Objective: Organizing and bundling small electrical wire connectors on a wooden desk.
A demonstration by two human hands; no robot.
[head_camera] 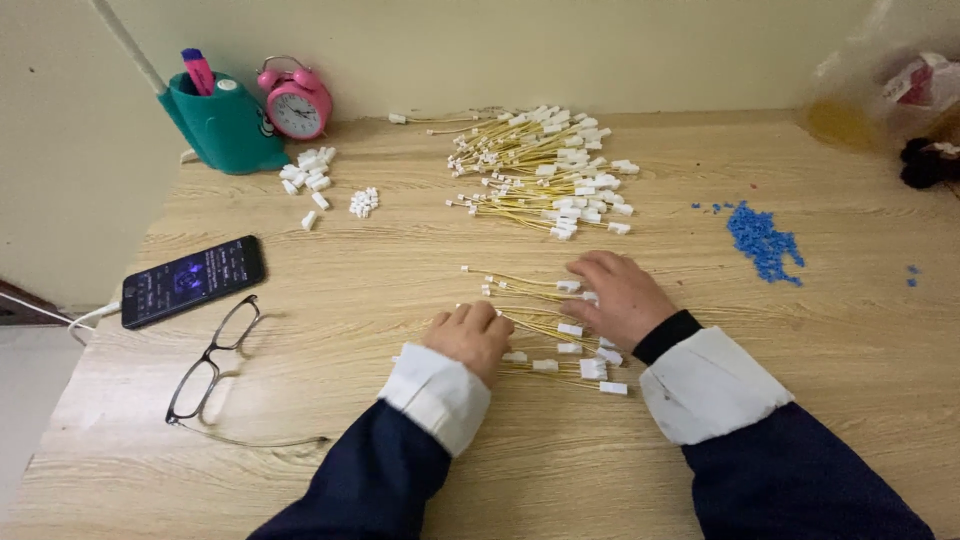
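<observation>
Both hands, left hand [470,335] curled and right hand [620,295] spread flat, press on thin yellow wires [545,330] with white plastic connectors; wire-rimmed glasses [212,365] and glossy phone [192,280] lie well aside.

Left hand [468,337]: fingers curled under, fingertips hidden; whether it grips a wire cannot be told. Right hand [617,297]: palm down, covers part of the small wire bundle [545,330] beneath it. Both sleeves cut off by bottom edge. Phone [193,279]: screen content too small to make out. Plastic bag [880,90] at top right: blurred, cut by edge, contents unclear. Dark object [928,163] at right edge: partly cut off, unidentifiable.
</observation>
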